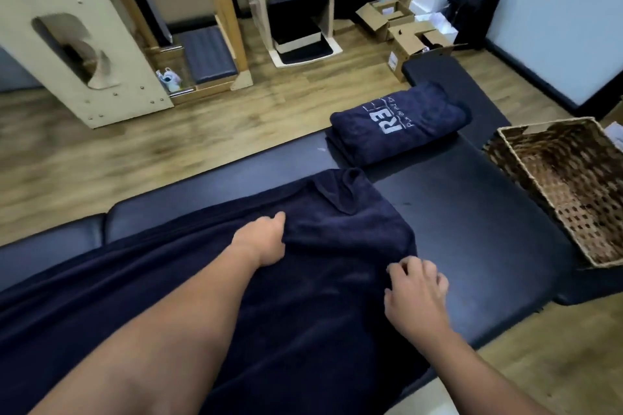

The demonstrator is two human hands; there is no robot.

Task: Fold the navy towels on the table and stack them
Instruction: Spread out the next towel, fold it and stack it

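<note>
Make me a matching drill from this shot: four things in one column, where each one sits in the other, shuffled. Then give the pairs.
Things:
1. folded towel
2. wicker basket
3. left hand
4. right hand

Places:
A. at the near right edge of the spread towel
B. at the table's right end, beside the folded one
C. on the far part of the table, logo facing up
D. on the spread towel, at the edge of its turned-over end

Pairs: 1-C, 2-B, 3-D, 4-A
</note>
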